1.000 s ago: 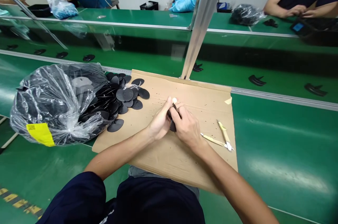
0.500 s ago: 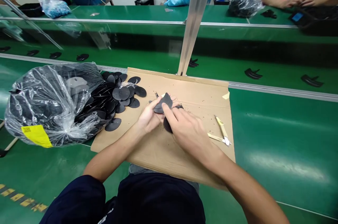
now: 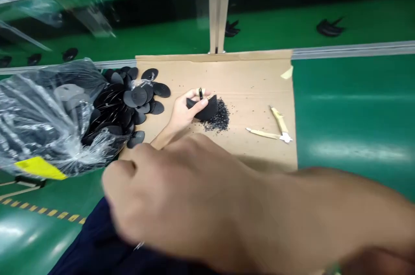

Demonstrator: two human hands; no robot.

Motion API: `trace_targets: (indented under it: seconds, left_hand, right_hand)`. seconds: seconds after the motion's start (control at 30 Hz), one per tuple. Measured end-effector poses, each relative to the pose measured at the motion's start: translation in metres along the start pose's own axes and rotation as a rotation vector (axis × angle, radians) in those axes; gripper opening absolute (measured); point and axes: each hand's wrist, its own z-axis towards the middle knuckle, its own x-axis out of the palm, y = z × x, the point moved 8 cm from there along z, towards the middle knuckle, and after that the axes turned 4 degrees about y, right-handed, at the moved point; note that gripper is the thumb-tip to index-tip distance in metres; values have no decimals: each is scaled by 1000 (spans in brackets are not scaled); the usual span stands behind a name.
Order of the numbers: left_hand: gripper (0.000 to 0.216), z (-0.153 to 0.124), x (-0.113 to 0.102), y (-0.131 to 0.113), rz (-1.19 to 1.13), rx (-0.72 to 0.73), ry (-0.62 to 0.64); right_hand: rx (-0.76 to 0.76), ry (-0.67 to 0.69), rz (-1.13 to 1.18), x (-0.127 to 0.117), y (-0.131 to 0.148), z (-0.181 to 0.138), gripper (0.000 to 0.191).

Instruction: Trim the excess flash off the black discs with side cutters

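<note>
My left hand (image 3: 183, 113) rests on the cardboard sheet (image 3: 253, 80) and grips a black oval plastic disc (image 3: 207, 108), held on edge. A small heap of black crumbs (image 3: 220, 119) lies right beside that disc. My right hand (image 3: 181, 197) is raised close to the camera, large and blurred. Only its back and knuckles show, and its fingers curl away out of sight, so I cannot make out whether it holds anything. Several loose black discs (image 3: 142, 95) lie left of my left hand.
A clear plastic bag (image 3: 42, 115) full of black discs, with a yellow label (image 3: 39, 167), lies at the left. Two tan-handled tools (image 3: 275, 130) lie on the cardboard's right side. A metal post (image 3: 218, 7) stands behind it. Black parts (image 3: 329, 27) sit on the green belt beyond.
My right hand has left the disc and come up towards the camera. My left hand keeps the disc, now beside a heap of black crumbs. The view has tilted down.
</note>
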Motion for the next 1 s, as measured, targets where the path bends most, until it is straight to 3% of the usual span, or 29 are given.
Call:
trace_targets:
  seconds: [0.07, 0.1, 0.23, 0.33, 0.53, 0.73, 0.87, 1.0]
  left_hand:
    - [53, -5, -2, 1, 42, 13, -23]
    - [52, -8, -1, 2, 36, 13, -13]
    - [48, -14, 10, 0, -7, 61, 80]
    - [55, -19, 17, -4, 13, 135, 134]
    - [68, -33, 33, -8, 58, 269, 291]
    - [34, -45, 38, -22, 292, 428, 236]
    - [31, -47, 38, -25, 352, 494, 203]
    - [31, -46, 37, -23, 364, 524, 200]
  right_hand:
    - [-17, 59, -32, 6, -25, -7, 8]
    - [55, 53, 5, 6, -45, -13, 9]
    - [294, -321, 218, -20, -128, -52, 6]
    - [303, -544, 260, -33, -159, -72, 5]
    - [252, -669, 247, -23, -165, -84, 5]
    - [177, -731, 135, -15, -153, -91, 14]
    - [177, -762, -138, -19, -145, -96, 20]
    - [136, -705, -156, -15, -145, -95, 28]
